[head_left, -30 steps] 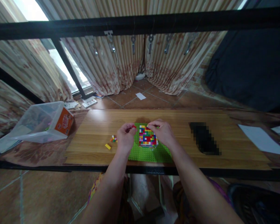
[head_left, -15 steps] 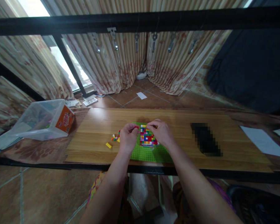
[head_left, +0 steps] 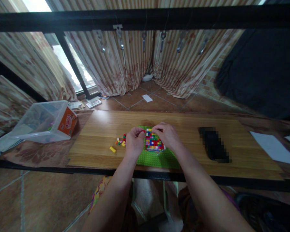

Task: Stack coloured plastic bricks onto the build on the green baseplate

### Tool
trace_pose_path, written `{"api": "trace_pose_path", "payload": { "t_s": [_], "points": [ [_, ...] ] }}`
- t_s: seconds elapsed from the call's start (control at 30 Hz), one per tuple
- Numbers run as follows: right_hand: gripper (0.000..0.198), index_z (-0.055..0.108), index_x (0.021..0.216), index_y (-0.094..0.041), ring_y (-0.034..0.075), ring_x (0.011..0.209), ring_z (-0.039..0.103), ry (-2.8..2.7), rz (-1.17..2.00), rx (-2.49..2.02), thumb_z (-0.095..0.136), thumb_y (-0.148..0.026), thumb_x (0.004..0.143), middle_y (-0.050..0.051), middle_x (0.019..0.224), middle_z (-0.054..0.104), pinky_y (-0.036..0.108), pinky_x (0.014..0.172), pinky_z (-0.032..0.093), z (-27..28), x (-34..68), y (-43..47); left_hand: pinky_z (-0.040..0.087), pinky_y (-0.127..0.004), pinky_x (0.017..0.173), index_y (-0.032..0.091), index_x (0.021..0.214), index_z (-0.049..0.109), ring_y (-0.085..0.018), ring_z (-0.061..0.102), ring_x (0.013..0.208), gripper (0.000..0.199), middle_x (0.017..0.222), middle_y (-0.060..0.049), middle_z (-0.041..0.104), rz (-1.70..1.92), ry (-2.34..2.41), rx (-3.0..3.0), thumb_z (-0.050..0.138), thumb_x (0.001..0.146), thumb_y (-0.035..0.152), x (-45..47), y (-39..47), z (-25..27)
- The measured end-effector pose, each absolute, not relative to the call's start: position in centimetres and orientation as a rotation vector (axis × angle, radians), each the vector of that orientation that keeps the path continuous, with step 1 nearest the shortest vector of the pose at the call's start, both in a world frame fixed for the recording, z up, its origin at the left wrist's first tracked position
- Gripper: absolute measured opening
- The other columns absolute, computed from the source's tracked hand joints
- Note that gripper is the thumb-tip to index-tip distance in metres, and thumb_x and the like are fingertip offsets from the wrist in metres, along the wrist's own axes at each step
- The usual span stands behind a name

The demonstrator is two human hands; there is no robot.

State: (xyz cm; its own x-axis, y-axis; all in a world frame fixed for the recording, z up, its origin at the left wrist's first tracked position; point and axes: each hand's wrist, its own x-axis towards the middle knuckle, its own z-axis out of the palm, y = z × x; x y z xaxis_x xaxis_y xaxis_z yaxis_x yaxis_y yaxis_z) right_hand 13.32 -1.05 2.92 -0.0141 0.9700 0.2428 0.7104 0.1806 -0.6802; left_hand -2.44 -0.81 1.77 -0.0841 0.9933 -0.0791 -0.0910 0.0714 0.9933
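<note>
My left hand (head_left: pixel 134 141) is closed in a pinch at the left side of the brick build, with a small red building brick (head_left: pixel 143 131) showing at its fingertips. My right hand (head_left: pixel 168 135) reaches over the build's upper right part. Its thumb and forefinger are pressed together by the top row; what they hold, if anything, is too small to make out. Between the hands stands the low block of many-coloured toy bricks (head_left: pixel 152 141), on a green studded baseplate (head_left: pixel 157 161). Both hands cover parts of the baseplate, and the right covers some of the build.
Several loose bricks (head_left: pixel 118 141) lie left of the baseplate, a yellow brick (head_left: pixel 112 149) nearer me. A clear plastic box (head_left: pixel 45 122) with an orange label stands at the left. On the wooden board (head_left: pixel 190 154), a blurred-out black object (head_left: pixel 214 145) lies right. Overhead runs a black bar (head_left: pixel 145 22).
Both hands keep nearly the same pose around the build. The whole view has shifted slightly; no brick is visibly put down or picked up.
</note>
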Motion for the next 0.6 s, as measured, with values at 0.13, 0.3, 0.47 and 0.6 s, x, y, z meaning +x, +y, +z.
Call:
{"api": "trace_pose_path", "payload": {
  "t_s": [0.13, 0.3, 0.47, 0.6],
  "points": [
    [0.013, 0.079, 0.082, -0.023, 0.020, 0.084, 0.067, -1.788, 0.503, -1.604, 0.066, -0.022, 0.086, 0.005, 0.088, 0.074, 0.032, 0.078, 0.046, 2.9, 13.2, -0.9, 0.048, -0.024, 0.063, 0.017, 0.074, 0.065, -0.013, 0.063, 0.065, 0.007, 0.069, 0.000, 0.068, 1.269, 1.256, 1.072, 0.062, 0.069, 0.013, -2.5, -0.8, 1.3],
    [0.013, 0.079, 0.084, -0.022, 0.021, 0.082, 0.067, -1.780, 0.531, -1.632, 0.066, -0.023, 0.086, 0.005, 0.086, 0.075, 0.033, 0.077, 0.047, 2.8, 13.3, -0.9, 0.048, -0.024, 0.063, 0.017, 0.076, 0.065, -0.013, 0.063, 0.064, 0.007, 0.070, 0.000, 0.068, 1.288, 1.228, 1.066, 0.062, 0.069, 0.015, -2.5, -0.6, 0.9],
    [0.014, 0.079, 0.090, -0.023, 0.020, 0.089, 0.069, -1.707, 0.587, -1.596, 0.066, -0.026, 0.087, 0.005, 0.093, 0.078, 0.032, 0.082, 0.048, 2.2, 13.5, -1.2, 0.048, -0.025, 0.068, 0.017, 0.076, 0.068, -0.013, 0.062, 0.066, 0.008, 0.072, 0.000, 0.069, 1.319, 1.228, 1.137, 0.065, 0.069, 0.016, -2.8, -0.6, 1.0],
    [0.020, 0.078, 0.099, -0.022, 0.021, 0.091, 0.070, -1.644, 0.612, -1.628, 0.063, -0.032, 0.089, 0.007, 0.101, 0.078, 0.033, 0.083, 0.050, 2.0, 13.5, -1.6, 0.047, -0.024, 0.067, 0.017, 0.075, 0.073, -0.012, 0.060, 0.066, 0.009, 0.070, 0.001, 0.069, 1.340, 1.247, 1.098, 0.069, 0.067, 0.019, -2.8, -0.7, 1.5]
  ]
}}
